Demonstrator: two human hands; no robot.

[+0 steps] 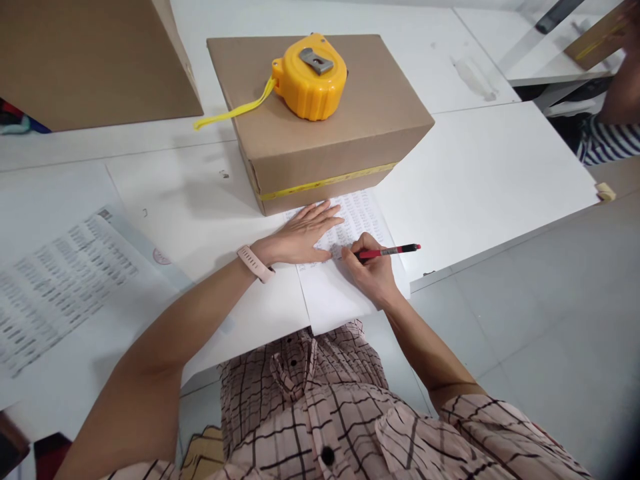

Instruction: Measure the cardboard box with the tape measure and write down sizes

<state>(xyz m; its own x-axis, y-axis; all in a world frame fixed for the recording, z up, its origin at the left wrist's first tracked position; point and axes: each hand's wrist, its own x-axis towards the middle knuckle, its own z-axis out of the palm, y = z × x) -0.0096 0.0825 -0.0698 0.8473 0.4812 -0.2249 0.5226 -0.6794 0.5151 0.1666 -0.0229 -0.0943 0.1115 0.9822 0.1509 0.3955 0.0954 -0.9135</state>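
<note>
My right hand [373, 270] is closed around a red and black pen [387, 253], its tip low over a sheet of paper [340, 300] filled with rows of small writing. Spread flat on the same sheet, my left hand [305, 233] has its fingers apart and wears a pale pink band at the wrist. Just beyond the hands stands a closed brown cardboard box [280, 157], partly over the sheet's far end, with a yellow tape strip across its near side. On top of the box sits a yellow tape measure [315, 80] with a yellow strap.
A larger cardboard box [95, 67] stands at the upper left. Printed sheets [75, 280] lie on the white table [480, 180] to the left. At the far right, another person's arm in a striped sleeve [613, 140] shows near another box [595, 43]. The table's front edge runs close to my body.
</note>
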